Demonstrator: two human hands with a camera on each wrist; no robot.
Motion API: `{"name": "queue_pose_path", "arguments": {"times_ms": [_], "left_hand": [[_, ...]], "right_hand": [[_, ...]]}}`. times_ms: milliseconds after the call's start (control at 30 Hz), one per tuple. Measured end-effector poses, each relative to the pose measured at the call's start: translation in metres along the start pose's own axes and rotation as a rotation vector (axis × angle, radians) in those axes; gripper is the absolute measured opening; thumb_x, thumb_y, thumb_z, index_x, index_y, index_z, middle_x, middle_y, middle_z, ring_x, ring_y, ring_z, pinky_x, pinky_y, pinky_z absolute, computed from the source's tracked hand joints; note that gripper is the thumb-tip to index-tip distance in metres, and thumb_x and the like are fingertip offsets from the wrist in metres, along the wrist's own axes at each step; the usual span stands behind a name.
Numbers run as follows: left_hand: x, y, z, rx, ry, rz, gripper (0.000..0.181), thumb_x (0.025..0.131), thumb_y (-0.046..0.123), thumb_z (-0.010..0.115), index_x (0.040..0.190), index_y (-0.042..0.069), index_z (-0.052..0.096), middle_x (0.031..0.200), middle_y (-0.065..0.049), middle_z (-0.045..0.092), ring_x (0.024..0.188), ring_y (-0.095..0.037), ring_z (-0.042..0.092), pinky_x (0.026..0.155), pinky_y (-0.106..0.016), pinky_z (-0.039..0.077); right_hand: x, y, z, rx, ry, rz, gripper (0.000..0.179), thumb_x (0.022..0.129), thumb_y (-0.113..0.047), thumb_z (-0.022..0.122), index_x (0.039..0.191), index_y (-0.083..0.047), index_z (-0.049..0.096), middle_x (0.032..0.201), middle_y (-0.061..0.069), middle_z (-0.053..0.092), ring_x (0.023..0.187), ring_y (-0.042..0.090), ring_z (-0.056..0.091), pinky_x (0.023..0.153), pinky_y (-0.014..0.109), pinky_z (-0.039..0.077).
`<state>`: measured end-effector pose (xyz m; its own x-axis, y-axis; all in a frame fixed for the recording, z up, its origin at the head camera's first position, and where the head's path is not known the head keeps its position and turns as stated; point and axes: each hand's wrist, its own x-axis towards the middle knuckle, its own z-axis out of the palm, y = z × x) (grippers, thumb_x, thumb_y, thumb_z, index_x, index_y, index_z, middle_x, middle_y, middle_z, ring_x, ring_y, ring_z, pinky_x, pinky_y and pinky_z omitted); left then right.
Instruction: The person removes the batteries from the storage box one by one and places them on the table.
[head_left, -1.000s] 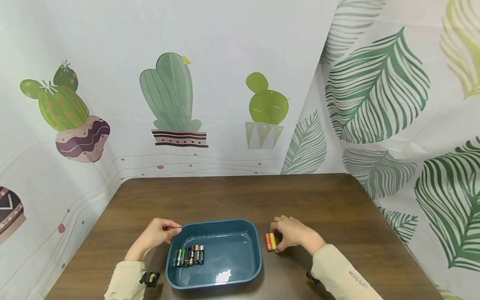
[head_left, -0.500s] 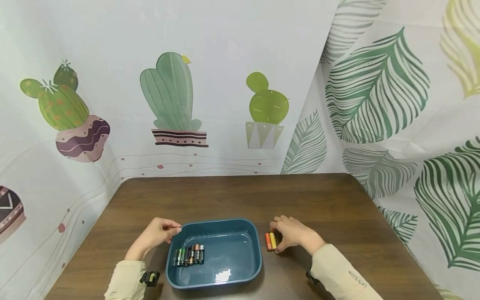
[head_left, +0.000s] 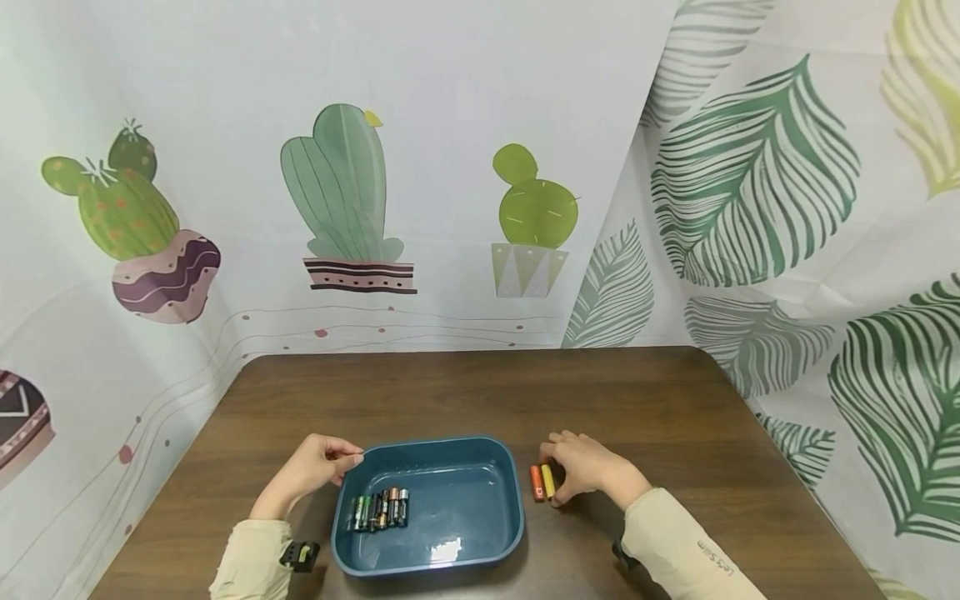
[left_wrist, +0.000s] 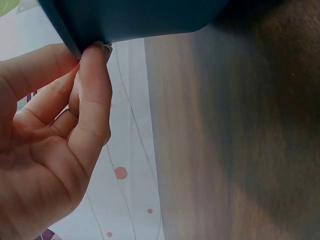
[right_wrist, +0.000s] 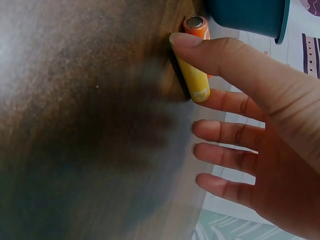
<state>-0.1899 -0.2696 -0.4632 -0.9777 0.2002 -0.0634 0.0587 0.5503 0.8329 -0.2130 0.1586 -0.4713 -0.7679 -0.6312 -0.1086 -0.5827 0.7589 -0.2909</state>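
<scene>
My left hand (head_left: 318, 462) pinches the far left corner of a dark blue tray (head_left: 465, 560) between thumb and fingers. In the left wrist view, the fingertips (left_wrist: 94, 65) meet at the tray's rim. Several batteries (head_left: 381, 510) lie side by side in the tray's left part. On the table, right of the tray, my right hand (head_left: 588, 464) holds a yellow battery (head_left: 548, 482) endwise, thumb at its near end and index finger at its far end. The other fingers are spread apart. An orange battery (head_left: 537, 483) lies just left of the yellow one, with a narrow gap between them.
Everything stands on a brown wooden table (head_left: 450, 392) with rounded far corners. A white cloth printed with cacti and leaves (head_left: 450, 167) hangs behind it and along the sides. Each wrist wears a small black device, one showing by the left sleeve (head_left: 251, 558).
The yellow battery has shifted slightly right with my right thumb, and a small gap now parts it from the orange one. My left hand and the tray stay in place.
</scene>
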Motion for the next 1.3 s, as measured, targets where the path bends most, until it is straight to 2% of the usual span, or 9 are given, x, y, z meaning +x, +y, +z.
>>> {"name": "queue_pose_path", "arguments": {"times_ms": [367, 900, 1300], "left_hand": [[-0.0013, 0.0017, 0.0005, 0.008, 0.0, 0.011, 0.015, 0.088, 0.005, 0.068, 0.096, -0.008, 0.071, 0.077, -0.009, 0.067, 0.064, -0.02, 0.061, 0.056, -0.034, 0.056], [-0.001, 0.0011, 0.0006, 0.006, -0.003, 0.008, 0.016, 0.089, 0.006, 0.067, 0.096, -0.008, 0.07, 0.077, -0.009, 0.068, 0.063, -0.016, 0.06, 0.056, -0.034, 0.056], [0.0005, -0.0004, 0.0003, -0.002, -0.001, 0.003, 0.016, 0.088, 0.006, 0.067, 0.096, -0.007, 0.071, 0.078, -0.009, 0.068, 0.065, -0.02, 0.061, 0.056, -0.033, 0.056]], "right_hand": [[0.0017, -0.0015, 0.0018, -0.012, -0.003, -0.006, 0.048, 0.062, -0.032, 0.089, 0.097, -0.012, 0.063, 0.091, -0.004, 0.054, 0.085, 0.015, 0.048, 0.078, 0.041, 0.047], [0.0014, -0.0022, 0.0018, -0.013, 0.003, -0.016, 0.049, 0.064, -0.034, 0.089, 0.098, -0.011, 0.063, 0.089, -0.004, 0.052, 0.082, 0.014, 0.045, 0.073, 0.037, 0.045], [-0.0003, -0.0018, 0.0023, -0.02, 0.01, 0.009, 0.051, 0.062, -0.035, 0.09, 0.099, -0.01, 0.064, 0.092, -0.002, 0.055, 0.086, 0.017, 0.049, 0.079, 0.043, 0.047]]}}
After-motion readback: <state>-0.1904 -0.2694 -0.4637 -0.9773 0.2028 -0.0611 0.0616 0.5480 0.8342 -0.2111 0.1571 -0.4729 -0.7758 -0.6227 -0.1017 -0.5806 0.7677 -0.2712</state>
